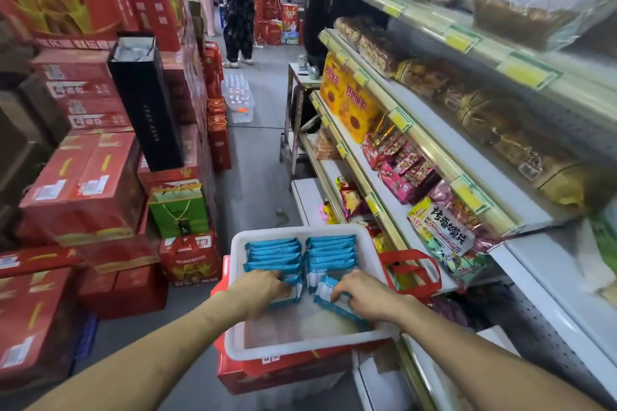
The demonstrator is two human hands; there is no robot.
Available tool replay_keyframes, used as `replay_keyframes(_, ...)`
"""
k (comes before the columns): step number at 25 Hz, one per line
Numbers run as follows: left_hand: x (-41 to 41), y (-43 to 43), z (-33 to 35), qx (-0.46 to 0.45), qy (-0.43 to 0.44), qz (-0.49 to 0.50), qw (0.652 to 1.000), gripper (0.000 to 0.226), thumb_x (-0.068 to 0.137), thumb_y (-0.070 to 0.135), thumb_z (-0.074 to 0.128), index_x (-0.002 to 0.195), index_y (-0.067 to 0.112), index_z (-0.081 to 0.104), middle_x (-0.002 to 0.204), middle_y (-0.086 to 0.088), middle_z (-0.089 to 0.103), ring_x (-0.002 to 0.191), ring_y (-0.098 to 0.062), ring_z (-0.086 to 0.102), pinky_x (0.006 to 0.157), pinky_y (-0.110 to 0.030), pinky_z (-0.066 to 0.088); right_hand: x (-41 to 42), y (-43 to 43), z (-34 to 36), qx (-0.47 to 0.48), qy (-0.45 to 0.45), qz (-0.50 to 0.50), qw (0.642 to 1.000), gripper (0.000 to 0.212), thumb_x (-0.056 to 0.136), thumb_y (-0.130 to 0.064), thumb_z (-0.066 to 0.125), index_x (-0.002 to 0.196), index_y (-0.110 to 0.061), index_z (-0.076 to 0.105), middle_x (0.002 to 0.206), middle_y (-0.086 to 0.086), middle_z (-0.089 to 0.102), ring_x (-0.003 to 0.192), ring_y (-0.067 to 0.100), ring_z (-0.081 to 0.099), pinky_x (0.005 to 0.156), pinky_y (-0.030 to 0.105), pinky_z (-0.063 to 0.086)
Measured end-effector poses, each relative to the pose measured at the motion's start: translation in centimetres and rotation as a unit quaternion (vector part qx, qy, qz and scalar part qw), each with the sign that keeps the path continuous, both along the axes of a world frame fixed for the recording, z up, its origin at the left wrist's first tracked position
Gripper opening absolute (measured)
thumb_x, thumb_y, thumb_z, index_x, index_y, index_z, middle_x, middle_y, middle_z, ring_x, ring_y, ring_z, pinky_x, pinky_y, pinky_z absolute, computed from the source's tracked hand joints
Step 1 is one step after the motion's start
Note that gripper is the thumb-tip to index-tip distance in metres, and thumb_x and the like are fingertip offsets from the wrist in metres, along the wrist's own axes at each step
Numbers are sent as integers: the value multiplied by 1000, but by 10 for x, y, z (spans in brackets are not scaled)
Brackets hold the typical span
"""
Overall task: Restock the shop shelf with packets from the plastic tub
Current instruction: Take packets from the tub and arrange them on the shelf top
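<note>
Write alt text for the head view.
The left hand and right hand each grip blue packets in a white plastic tub holding two rows. The tub sits on a red carton beside stocked snack shelves on the right; red boxes are stacked on the left.

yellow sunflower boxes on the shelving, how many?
2. The far box stands at the far end of its shelf; the near box sits right beside it. Others may be hidden behind.

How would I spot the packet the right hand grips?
Find the white plastic tub beside the shop shelves. Two rows of blue foil packets stand inside; at the right row's near end the right hand grips one blue-and-white packet. It alone lies tilted, apart from the row.
</note>
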State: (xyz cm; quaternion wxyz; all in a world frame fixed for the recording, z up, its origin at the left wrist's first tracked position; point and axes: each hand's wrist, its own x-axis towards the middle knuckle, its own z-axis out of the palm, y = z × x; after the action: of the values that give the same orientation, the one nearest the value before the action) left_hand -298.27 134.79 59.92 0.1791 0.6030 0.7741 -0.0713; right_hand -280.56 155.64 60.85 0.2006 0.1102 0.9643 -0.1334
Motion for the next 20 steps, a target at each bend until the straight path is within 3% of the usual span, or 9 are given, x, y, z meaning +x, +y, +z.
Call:
replay_keyframes(6,-45,22,47,37,-84,-8,996,55,91,7,49,131,39,67,133,10,64,120,-16,60,102,-30,47,-7,19,70,-5,41,17,999,46,97,-6,55,126,-39,68,123,-8,60,114,15,46,101,38,42)
replay_keyframes(8,-59,40,90,67,-111,-38,991,53,95,9,51,134,42,66,129,10,62,115,-11,59,99,-24,46,-6,32,105,11,51,26,998,43,101,-13,53,130,-43,65,124,-11,59,112,14,45,98,37,41)
replay_keyframes(11,-73,74,177,124,-143,-87,978,55,97,6,54,137,43,63,116,28,53,105,11,54,91,-5,36,6,58,180,52,78,30,995,48,101,-14,54,135,-46,60,112,-10,55,105,15,48,93,46,45)
replay_keyframes(15,-61,131,293,181,-142,-182,956,58,101,12,53,137,57,57,134,19,52,122,-4,53,104,-29,43,54,85,316,94,132,-14,987,52,100,-10,57,136,-46,60,111,-17,51,106,6,46,98,33,39)
replay_keyframes(18,-8,182,371,223,-163,-259,925,62,103,4,51,135,57,59,144,23,48,128,2,49,103,-21,42,123,95,400,141,184,-76,970,51,99,-7,58,134,-43,64,104,-24,51,103,2,47,99,28,37)
replay_keyframes(20,43,215,411,240,-186,-315,899,59,102,0,52,136,47,63,138,24,53,122,7,52,98,-13,42,178,98,436,152,198,-129,960,52,98,-3,58,131,-42,67,106,-25,54,103,0,49,101,27,37)
